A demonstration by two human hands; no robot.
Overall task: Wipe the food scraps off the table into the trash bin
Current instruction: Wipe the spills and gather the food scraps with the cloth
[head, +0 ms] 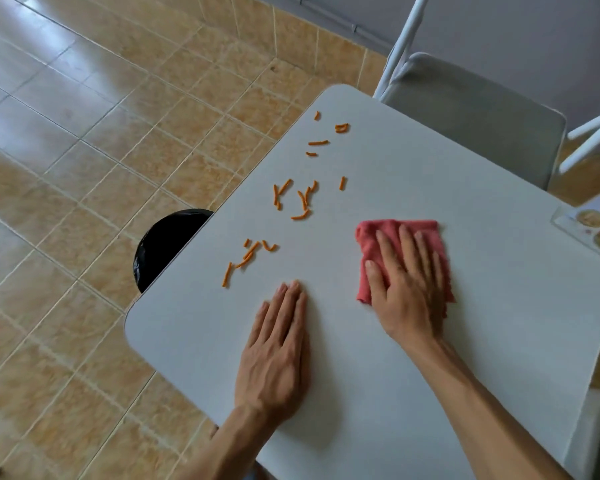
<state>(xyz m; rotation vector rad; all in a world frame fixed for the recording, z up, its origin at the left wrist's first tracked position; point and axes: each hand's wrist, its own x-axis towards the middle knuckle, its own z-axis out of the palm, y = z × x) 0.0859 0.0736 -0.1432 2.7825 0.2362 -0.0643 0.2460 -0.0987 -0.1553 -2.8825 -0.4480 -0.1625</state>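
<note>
Several orange food scraps [300, 200] lie scattered over the left half of the white table [413, 393], from the far corner down toward its left edge. My right hand [407, 282] presses flat on a pink cloth [392, 233], to the right of the scraps. My left hand [278, 351] rests flat on the bare tabletop, fingers together, just below the nearest scraps. A trash bin with a black liner [165, 244] stands on the floor against the table's left edge, partly hidden under the tabletop.
A grey chair with a white frame [475, 112] stands at the table's far side. A clear stand holding a printed card [593, 230] sits at the right edge. Tan tiled floor [84, 150] spreads to the left.
</note>
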